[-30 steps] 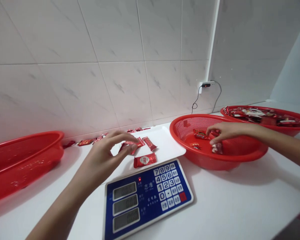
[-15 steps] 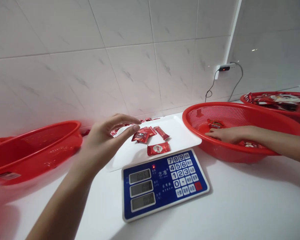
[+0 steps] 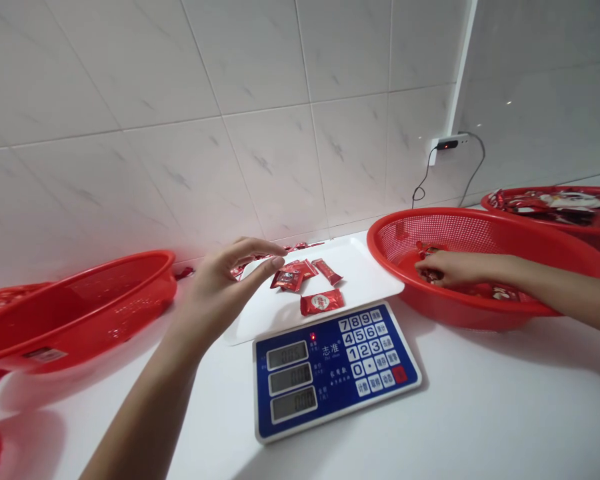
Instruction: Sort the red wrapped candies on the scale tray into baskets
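Note:
My left hand (image 3: pixel 225 280) hovers at the left side of the scale's white tray (image 3: pixel 260 313), thumb and fingers apart, holding nothing. Several red wrapped candies lie on that tray: a small pile (image 3: pixel 293 275) near the fingertips, a narrow one (image 3: pixel 327 271) and one with a pale round label (image 3: pixel 322 303) near the front edge. Over on the right, my right hand (image 3: pixel 447 268) reaches into a red plastic basket (image 3: pixel 480 310). Its fingers are curled on a red wrapped candy (image 3: pixel 431 273), partly hidden by them. The digital scale (image 3: pixel 337 373) has a blue keypad panel facing me.
Another red basket (image 3: pixel 80 327) stands at the left. At the far right a red basket (image 3: pixel 525 219) holds several wrapped packets. More red candies (image 3: pixel 305 246) lie behind the tray. A power socket (image 3: pixel 447 145) with cords is on the tiled wall.
My right hand's fingers have curled in around a candy in the basket. My left hand keeps its open pose over the tray. The whole view has shifted slightly.

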The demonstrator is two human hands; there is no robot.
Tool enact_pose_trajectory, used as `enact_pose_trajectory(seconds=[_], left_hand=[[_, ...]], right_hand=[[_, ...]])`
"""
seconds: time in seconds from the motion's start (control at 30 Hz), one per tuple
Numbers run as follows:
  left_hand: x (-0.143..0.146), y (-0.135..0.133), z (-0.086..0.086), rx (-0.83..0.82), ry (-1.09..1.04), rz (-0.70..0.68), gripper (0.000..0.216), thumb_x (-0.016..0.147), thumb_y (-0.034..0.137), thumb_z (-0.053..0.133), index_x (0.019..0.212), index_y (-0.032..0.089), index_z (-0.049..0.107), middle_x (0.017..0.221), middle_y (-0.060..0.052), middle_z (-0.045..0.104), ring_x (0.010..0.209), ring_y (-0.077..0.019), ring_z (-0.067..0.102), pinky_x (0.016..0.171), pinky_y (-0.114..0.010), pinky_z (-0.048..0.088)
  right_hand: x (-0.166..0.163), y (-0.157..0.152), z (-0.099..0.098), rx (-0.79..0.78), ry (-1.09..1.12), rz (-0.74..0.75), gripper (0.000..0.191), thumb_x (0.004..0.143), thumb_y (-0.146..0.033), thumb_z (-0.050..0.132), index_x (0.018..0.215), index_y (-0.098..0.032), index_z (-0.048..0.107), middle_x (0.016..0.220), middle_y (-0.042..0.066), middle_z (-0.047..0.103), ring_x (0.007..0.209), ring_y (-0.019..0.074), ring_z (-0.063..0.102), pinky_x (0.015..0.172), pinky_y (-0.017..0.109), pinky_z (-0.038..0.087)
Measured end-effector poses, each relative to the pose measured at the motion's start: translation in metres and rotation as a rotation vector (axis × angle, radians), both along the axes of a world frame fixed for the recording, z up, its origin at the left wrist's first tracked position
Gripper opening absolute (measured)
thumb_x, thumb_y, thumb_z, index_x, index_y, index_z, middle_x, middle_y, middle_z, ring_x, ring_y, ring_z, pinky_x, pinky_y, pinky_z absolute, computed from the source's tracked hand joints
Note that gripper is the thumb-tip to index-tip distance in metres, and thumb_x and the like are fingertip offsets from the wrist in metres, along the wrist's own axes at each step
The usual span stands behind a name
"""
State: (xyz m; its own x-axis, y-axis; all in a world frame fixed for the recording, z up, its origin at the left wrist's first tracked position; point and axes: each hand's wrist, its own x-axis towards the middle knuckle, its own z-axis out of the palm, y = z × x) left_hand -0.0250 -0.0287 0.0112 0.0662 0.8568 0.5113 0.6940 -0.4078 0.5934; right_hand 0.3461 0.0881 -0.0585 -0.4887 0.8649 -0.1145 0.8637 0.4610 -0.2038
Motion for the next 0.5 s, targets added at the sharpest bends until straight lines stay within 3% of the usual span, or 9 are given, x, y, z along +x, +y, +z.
enact_pose_trajectory(seconds=[0.2, 0.33, 0.5], left_hand=[[-0.001, 0.005, -0.005, -0.016, 0.029, 0.042, 0.039, 0.082, 0.063, 0.065, 0.104, 0.032, 0.074, 0.111, -0.004, 0.074, 0.109, -0.0295, 0.067, 0.093, -0.045, 0.052], [0.002, 0.009, -0.012, -0.088, 0.062, 0.010, 0.049, 0.082, 0.068, 0.061, 0.115, 0.033, 0.069, 0.126, -0.005, 0.069, 0.120, -0.0316, 0.061, 0.097, -0.048, 0.051], [0.002, 0.009, -0.010, -0.099, 0.084, 0.033, 0.052, 0.081, 0.069, 0.060, 0.116, 0.030, 0.069, 0.126, -0.007, 0.069, 0.120, -0.0335, 0.061, 0.098, -0.051, 0.050]], right_hand=[[-0.007, 0.000, 0.019, 0.019, -0.108, -0.034, 0.010, 0.080, -0.019, 0.055, 0.077, -0.020, 0.046, 0.085, 0.007, 0.064, 0.074, 0.0217, 0.058, 0.058, 0.030, 0.035], [-0.007, -0.004, 0.018, 0.003, -0.132, -0.031, 0.011, 0.081, -0.021, 0.055, 0.076, -0.021, 0.046, 0.084, 0.006, 0.064, 0.074, 0.0221, 0.059, 0.057, 0.030, 0.033], [-0.003, -0.007, 0.016, 0.073, -0.043, 0.006, 0.012, 0.084, -0.028, 0.057, 0.078, -0.020, 0.050, 0.090, 0.008, 0.064, 0.078, 0.0228, 0.060, 0.061, 0.031, 0.038]])
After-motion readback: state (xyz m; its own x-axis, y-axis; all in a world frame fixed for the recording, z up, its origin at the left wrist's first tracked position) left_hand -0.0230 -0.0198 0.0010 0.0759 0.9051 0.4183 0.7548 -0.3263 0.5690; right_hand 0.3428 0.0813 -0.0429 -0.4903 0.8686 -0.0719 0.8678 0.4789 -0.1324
